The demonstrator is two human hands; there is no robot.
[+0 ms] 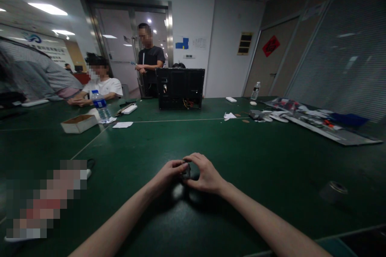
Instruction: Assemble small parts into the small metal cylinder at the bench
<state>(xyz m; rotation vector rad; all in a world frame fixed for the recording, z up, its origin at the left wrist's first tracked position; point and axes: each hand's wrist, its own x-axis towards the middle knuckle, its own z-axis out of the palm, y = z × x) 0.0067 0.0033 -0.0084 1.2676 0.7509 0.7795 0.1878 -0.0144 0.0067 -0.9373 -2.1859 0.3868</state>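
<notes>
Just above the green tabletop, a small dark grey blocky object sits between my two hands; its kind is too small to make out. My left hand grips it from the left, thumb and fingers closed at its edge. From the other side my right hand curves round it, thumb below and fingertips on top, with a gap between the palm and the object. The fingers cover part of it.
Beyond are a black computer case, an open cardboard box and a water bottle. A dark cylinder stands at right, near a parts-covered board. Several people are across the table; a blurred-out item lies left.
</notes>
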